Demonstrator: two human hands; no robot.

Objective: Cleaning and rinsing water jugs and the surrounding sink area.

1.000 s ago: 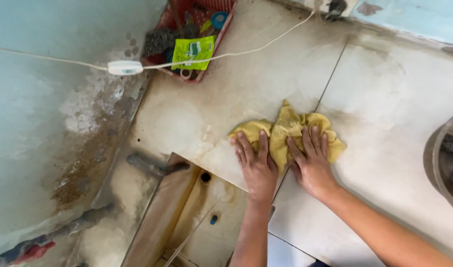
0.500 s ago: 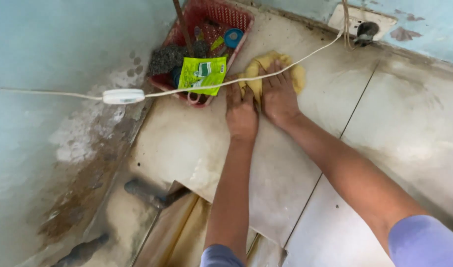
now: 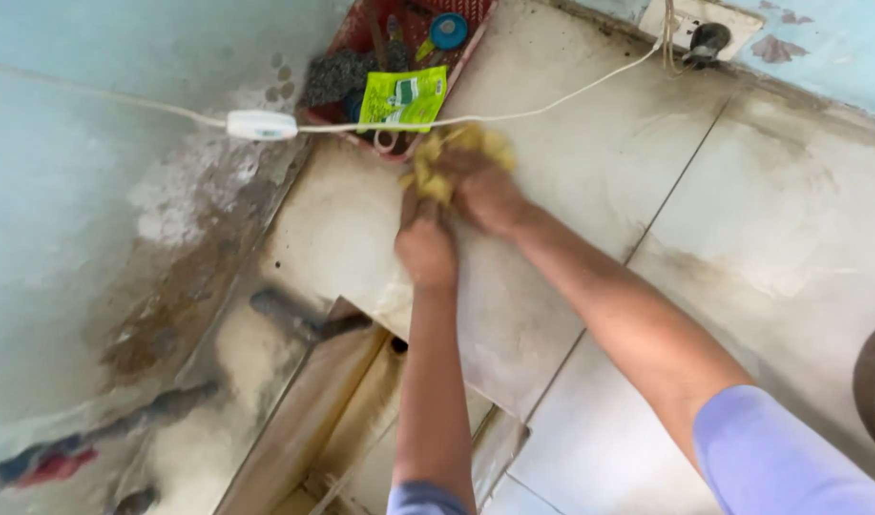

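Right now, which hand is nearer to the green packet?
Left. The left hand is just below the green packet, holding the yellow cloth; the right hand presses it slightly further right.

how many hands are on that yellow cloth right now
2. The left hand presses the near edge of the crumpled yellow cloth; the right hand lies on its middle, beside the red plastic basket. Motion blur hides the fingers.
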